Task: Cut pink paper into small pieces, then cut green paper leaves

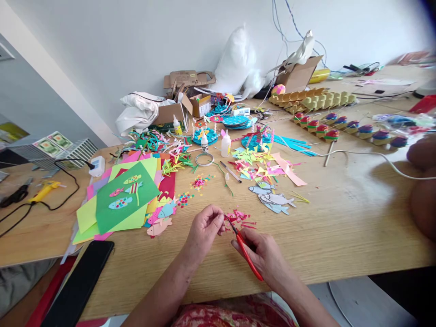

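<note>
My right hand (267,256) grips red-handled scissors (248,256), their blades pointing up and left toward the fingertips of my left hand (206,225). Thumb and forefinger of that left hand are pinched together at the blade tips; whatever they hold is too small to make out. Just behind the blades lie pink and red paper scraps (242,217). Grey-blue paper fish (275,200) rest beyond to the right. Left of my left hand are pink and blue paper fish (160,226), with small coloured paper dots (185,199) nearby.
Coloured sheets (102,213) with decorated fish are stacked at left, near a black phone (81,277). Glue bottles (225,144), a pen (230,171) and yellow paper scraps (252,156) stand or lie mid-table. Painted egg-carton cups (322,129) and a white cable (371,156) are at right.
</note>
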Available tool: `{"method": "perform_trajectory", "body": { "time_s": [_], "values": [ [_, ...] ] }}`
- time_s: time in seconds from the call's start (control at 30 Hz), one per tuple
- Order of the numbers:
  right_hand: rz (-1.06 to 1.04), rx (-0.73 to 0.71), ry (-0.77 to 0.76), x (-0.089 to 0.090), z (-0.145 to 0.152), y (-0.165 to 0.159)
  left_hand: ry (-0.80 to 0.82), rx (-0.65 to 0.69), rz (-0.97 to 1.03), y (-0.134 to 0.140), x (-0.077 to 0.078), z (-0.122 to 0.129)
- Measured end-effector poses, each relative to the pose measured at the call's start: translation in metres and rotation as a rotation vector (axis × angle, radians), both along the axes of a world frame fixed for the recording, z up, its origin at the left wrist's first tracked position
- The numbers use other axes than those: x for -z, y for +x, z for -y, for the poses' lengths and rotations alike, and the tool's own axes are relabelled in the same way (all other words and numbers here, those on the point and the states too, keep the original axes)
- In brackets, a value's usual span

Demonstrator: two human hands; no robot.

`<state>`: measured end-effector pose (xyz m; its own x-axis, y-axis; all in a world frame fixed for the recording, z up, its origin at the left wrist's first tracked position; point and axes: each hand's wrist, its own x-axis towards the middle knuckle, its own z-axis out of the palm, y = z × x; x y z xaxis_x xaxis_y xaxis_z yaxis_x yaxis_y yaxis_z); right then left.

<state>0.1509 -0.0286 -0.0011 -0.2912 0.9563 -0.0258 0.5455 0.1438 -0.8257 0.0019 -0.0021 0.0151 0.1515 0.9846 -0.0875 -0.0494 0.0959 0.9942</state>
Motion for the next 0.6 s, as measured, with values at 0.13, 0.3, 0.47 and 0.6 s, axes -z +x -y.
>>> {"method": "perform_trajectory", "body": {
  "time_s": [0.13,0.3,0.47,0.6],
  "values": [
    [-0.001,0.012,-0.007,-0.0001,-0.0005,-0.0004,0.000,0.004,0.018,-0.0003,-0.0007,0.0014],
    [-0.018,0.011,-0.029,-0.0017,-0.0003,-0.0013,-0.011,0.038,0.023,0.0002,0.0005,0.0028],
    [-0.028,-0.031,-0.025,-0.0035,0.0004,-0.0004,-0.015,0.061,-0.009,0.0000,-0.0012,0.0029],
    [-0.035,-0.050,0.002,-0.0047,0.0004,0.0000,-0.013,0.104,-0.025,-0.0008,-0.0014,0.0025]
  ]
}}
